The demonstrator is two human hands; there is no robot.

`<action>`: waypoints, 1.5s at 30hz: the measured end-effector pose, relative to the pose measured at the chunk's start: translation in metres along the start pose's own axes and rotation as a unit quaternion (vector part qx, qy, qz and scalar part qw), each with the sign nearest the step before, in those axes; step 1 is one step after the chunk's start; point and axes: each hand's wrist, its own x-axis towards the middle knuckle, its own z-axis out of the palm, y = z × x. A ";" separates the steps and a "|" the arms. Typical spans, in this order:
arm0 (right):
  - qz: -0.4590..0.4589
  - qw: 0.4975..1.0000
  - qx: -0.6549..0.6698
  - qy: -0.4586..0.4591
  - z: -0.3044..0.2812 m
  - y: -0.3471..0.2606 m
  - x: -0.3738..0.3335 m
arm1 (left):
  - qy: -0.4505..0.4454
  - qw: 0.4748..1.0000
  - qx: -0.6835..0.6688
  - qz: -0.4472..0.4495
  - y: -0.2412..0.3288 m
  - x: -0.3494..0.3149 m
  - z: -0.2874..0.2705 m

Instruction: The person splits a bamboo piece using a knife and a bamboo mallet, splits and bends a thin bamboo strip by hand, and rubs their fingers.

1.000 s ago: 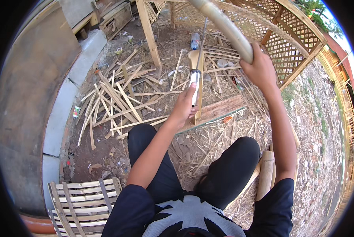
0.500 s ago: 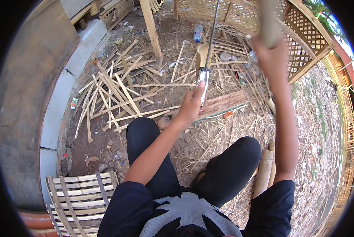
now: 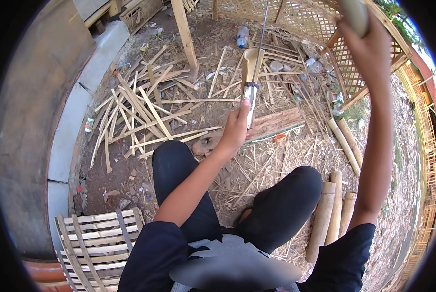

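- Since the earlier frames, the right hand (image 3: pixel 371 48) has swung outward to the right, carrying the thick club (image 3: pixel 353 15).
- Its fingers are closed round the club, which runs out past the top edge.
- Left hand (image 3: pixel 234 129) wrapped snugly round the silvery handle of a long knife (image 3: pixel 250 100) — thumb along it, blade pointing away from the body.
- Split bamboo piece (image 3: pixel 250 58) stands close against the blade, just beyond the left hand; how deep the steel sits, I cannot tell.
- Near it, a weathered plank (image 3: pixel 279 123) lies on the ground.
- Farther out: loose bamboo strips (image 3: pixel 150 109) leftward, bamboo poles (image 3: pixel 321 221) by the right knee — slatted bamboo panel (image 3: pixel 99 250) at lower left.
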 end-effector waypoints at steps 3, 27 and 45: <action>0.009 0.965 0.174 0.194 -0.026 -0.036 0.022 | -0.001 1.000 -0.028 -0.006 0.002 0.000 0.008; 0.000 0.971 0.211 0.116 -0.023 -0.017 0.023 | -0.015 0.999 -0.024 -0.018 -0.014 -0.001 0.000; 0.086 0.981 -0.116 -0.132 0.016 0.039 -0.047 | 0.001 0.999 -0.028 -0.016 -0.032 -0.022 0.000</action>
